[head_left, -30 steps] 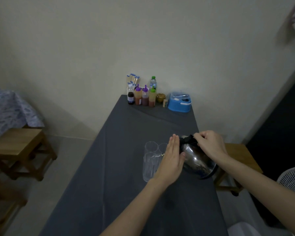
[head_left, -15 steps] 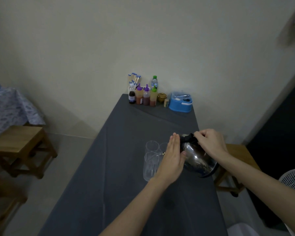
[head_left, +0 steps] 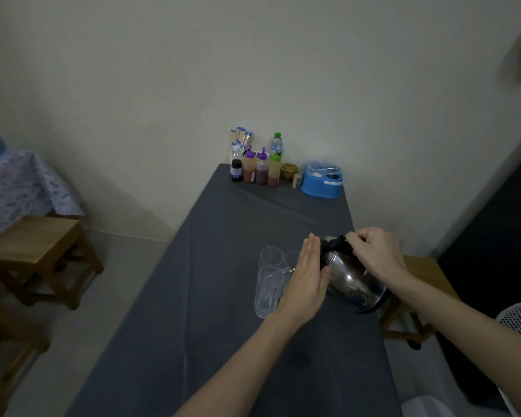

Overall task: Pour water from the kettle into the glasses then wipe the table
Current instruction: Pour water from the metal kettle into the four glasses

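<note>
Kettle (head_left: 354, 281) staying tilted toward glasses (head_left: 268, 291), right hand (head_left: 376, 254) gripping its handle, left hand (head_left: 309, 281) pressing flat, straight-fingered, against its side

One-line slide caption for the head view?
Right hand grips the tilted steel kettle toward clear glasses on the grey table; left hand flat against its side.

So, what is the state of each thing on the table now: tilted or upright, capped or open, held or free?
near glass, upright, water level unclear
far glasses, upright, one partly hidden
kettle, tilted toward the glasses
right hand, grips the kettle's black handle
left hand, flat, fingers straight against the kettle's side
squeeze bottles, upright, capped
water bottle, upright, green cap on
blue box, clear lid on
</note>
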`<state>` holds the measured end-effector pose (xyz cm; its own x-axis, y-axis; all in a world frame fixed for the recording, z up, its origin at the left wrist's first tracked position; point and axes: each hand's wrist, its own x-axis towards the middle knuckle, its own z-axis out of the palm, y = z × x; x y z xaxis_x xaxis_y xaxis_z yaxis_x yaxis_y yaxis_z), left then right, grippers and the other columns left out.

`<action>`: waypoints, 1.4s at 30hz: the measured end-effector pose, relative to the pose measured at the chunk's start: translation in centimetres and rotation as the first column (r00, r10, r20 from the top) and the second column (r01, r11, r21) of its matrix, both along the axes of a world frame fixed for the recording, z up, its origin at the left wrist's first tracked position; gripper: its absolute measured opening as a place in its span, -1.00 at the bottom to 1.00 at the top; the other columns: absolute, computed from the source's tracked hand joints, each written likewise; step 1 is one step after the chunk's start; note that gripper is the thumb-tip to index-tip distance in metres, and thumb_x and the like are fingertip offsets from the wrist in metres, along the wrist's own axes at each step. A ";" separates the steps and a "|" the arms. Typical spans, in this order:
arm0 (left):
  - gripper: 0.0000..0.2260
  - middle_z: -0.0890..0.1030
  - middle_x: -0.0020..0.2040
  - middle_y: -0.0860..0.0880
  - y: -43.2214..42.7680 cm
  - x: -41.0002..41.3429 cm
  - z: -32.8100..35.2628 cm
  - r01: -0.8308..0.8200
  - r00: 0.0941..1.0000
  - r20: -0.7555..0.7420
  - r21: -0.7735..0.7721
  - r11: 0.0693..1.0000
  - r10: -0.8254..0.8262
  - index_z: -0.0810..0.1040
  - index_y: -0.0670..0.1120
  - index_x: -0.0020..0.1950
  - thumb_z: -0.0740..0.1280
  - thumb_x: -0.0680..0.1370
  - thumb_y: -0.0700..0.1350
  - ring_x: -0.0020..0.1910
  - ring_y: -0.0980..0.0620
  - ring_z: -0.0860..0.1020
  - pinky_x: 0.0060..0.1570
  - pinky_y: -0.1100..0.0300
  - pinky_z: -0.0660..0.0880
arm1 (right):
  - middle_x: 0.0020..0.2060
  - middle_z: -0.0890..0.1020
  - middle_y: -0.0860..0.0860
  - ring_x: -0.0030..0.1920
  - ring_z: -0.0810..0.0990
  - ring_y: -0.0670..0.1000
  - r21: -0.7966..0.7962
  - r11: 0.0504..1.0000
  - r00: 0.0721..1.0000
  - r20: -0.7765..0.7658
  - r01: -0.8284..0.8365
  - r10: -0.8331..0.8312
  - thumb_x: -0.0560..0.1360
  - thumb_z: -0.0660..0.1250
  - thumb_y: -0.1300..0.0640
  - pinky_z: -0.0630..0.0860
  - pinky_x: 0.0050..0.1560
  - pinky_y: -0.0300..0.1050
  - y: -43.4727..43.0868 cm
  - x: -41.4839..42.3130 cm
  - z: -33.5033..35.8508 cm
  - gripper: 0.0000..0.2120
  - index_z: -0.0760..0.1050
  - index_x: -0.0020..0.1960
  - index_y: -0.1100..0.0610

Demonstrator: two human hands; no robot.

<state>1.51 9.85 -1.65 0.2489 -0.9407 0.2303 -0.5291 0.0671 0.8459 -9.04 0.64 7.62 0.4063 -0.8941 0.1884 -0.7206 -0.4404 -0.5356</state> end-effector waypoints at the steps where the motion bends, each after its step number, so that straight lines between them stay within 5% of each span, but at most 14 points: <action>1: -0.47 -0.17 0.57 0.09 0.0 0.1 0.0 0.003 1.000 -0.004 0.000 1.000 -0.003 -0.15 -0.06 0.57 0.04 0.67 -0.07 0.52 0.21 -0.21 0.49 0.26 -0.16 | -0.49 0.62 0.11 -0.44 0.59 0.06 -0.004 1.000 1.000 -0.004 0.000 0.000 0.52 0.27 0.04 0.55 -0.35 -0.02 0.0 0.0 0.0 -0.64 0.59 -0.39 0.17; 9: -0.47 -0.17 0.56 0.13 0.3 0.2 -0.1 0.006 1.000 -0.014 -0.002 1.000 -0.006 -0.16 -0.04 0.57 0.04 0.67 -0.06 0.52 0.23 -0.21 0.49 0.26 -0.16 | -0.50 0.61 0.07 -0.46 0.58 0.03 -0.002 1.000 1.000 0.003 -0.009 0.009 0.52 0.26 0.04 0.51 -0.39 -0.08 0.2 0.0 -0.1 -0.62 0.56 -0.42 0.14; 13: -0.47 -0.16 0.58 0.08 0.3 0.3 -0.1 0.004 1.000 -0.001 -0.009 1.000 -0.004 -0.14 -0.06 0.57 0.04 0.67 -0.07 0.52 0.21 -0.20 0.50 0.25 -0.15 | -0.51 0.58 0.02 -0.47 0.54 -0.02 0.000 1.000 1.000 0.010 -0.014 0.014 0.53 0.26 0.06 0.34 -0.46 -0.21 0.4 0.0 0.1 -0.64 0.54 -0.43 0.09; 23: -0.47 -0.15 0.58 0.09 0.2 0.2 0.1 0.007 1.000 -0.005 -0.017 1.000 -0.007 -0.14 -0.05 0.57 0.06 0.67 -0.06 0.52 0.22 -0.20 0.49 0.26 -0.15 | -0.51 0.60 0.07 -0.47 0.56 0.02 -0.017 1.000 1.000 -0.004 -0.010 0.009 0.52 0.27 0.05 0.47 -0.41 -0.11 0.2 -0.1 0.2 -0.63 0.56 -0.42 0.14; 31: -0.47 -0.14 0.58 0.09 0.1 0.5 0.2 0.012 1.000 0.008 -0.020 1.000 -0.012 -0.13 -0.05 0.57 0.05 0.67 -0.03 0.52 0.23 -0.20 0.48 0.29 -0.15 | -0.50 0.61 0.07 -0.46 0.56 -0.01 -0.041 0.999 1.000 -0.001 0.021 -0.021 0.50 0.26 0.04 0.38 -0.50 -0.18 -0.1 -0.2 -0.1 -0.63 0.59 -0.39 0.20; 35: -0.47 -0.15 0.57 0.10 0.1 0.5 0.3 0.011 1.000 0.024 -0.019 1.000 -0.011 -0.13 -0.06 0.57 0.05 0.68 -0.03 0.52 0.23 -0.20 0.48 0.30 -0.16 | -0.51 0.59 0.11 -0.49 0.53 0.01 -0.043 0.999 0.999 0.042 0.023 -0.021 0.49 0.26 0.07 0.34 -0.54 -0.28 -0.2 -0.2 -0.5 -0.62 0.55 -0.42 0.23; 42: -0.48 -0.12 0.58 0.03 -0.3 0.4 0.7 0.048 0.996 0.080 -0.004 0.999 -0.047 -0.09 -0.12 0.57 0.05 0.68 -0.05 0.52 0.19 -0.19 0.48 0.31 -0.16 | -0.51 0.57 0.13 -0.46 0.51 0.10 0.055 0.996 0.976 0.199 0.077 -0.086 0.50 0.27 0.09 0.32 -0.40 -0.13 -0.3 -1.2 -2.2 -0.62 0.54 -0.41 0.27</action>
